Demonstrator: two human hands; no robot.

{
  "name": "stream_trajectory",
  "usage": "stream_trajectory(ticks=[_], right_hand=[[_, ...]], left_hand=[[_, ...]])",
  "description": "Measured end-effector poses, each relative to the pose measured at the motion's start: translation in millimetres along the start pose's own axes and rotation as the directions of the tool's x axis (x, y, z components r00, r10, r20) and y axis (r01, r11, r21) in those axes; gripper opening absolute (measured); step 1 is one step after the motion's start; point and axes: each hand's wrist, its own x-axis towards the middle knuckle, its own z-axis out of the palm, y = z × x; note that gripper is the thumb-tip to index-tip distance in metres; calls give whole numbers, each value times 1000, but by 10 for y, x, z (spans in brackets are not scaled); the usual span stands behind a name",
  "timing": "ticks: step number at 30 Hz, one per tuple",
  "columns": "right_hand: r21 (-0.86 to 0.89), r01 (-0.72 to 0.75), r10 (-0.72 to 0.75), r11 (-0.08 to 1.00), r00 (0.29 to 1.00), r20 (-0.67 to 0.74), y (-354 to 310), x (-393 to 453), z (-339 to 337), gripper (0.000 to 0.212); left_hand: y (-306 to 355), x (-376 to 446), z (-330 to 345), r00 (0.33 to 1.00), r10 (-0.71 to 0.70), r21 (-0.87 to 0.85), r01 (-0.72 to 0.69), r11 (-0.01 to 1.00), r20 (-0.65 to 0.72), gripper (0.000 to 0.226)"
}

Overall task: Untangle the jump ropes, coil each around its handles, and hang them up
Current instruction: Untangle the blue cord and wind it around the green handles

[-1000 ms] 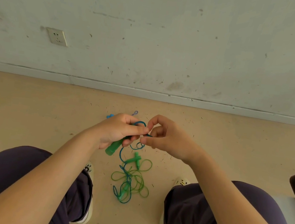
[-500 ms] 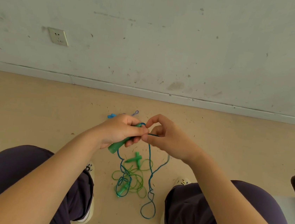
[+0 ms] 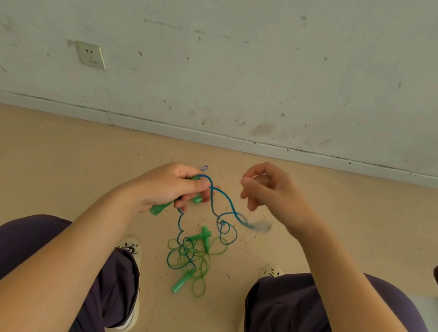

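We pin the green handle (image 3: 162, 208) w/ our left hand (image 3: 167, 187) as anchor; right hand (image 3: 269, 196), grip open, empty, lets the blue rope (image 3: 223, 199) hang free.

Left hand (image 3: 167, 188): we see it closed around a green handle (image 3: 159, 209).
Blue rope (image 3: 218, 201): we see it trail from that fist to the floor (image 3: 47, 173).
Right hand (image 3: 271, 196): loosely curled, apart from the rope.
Green rope (image 3: 190, 261): tangled between our shoes.

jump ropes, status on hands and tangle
Left hand shut on green plastic handle. Right hand open, empty. Thin blue rope snarled in green rope pile.
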Motion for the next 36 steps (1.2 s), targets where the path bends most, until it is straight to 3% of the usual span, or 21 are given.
stream_trajectory(ticks=[4,7,13,16,21,25,27,30,33,36], right_hand=[[-67,-26,37,997,987,155,18,-31,175,26],[-215,47,-22,975,993,115,48,-6,217,23],[-215,58,-32,975,992,120,44,-1,197,14],[-111,75,-69,991,996,55,64,18,168,12],[-65,79,-85,995,991,-102,63,50,-40,17],[42,32,-32,999,999,-10,-26,-7,-91,11],[70,-8,4,998,999,52,-66,-32,-70,22],[21,-32,28,999,990,137,-103,-52,8,34],[-32,-15,21,999,980,200,-78,-68,134,19],[-164,-2,18,986,995,94,-15,-1,163,17]], left_hand=[[33,12,175,997,25,-88,-18,996,72,19],[23,32,224,996,22,-103,-13,995,88,24],[21,50,180,993,23,-160,-5,987,112,21],[-10,59,98,993,0,-96,11,995,119,21],[-71,-21,-337,995,-73,230,86,969,-61,25],[16,-88,-314,1000,-4,13,4,1000,-20,24],[71,-92,-183,998,16,-89,-11,996,61,22],[102,-62,-30,986,11,-88,3,996,165,22],[91,-8,78,983,13,-100,6,995,185,23],[84,24,81,986,20,-55,-11,998,164,27]])
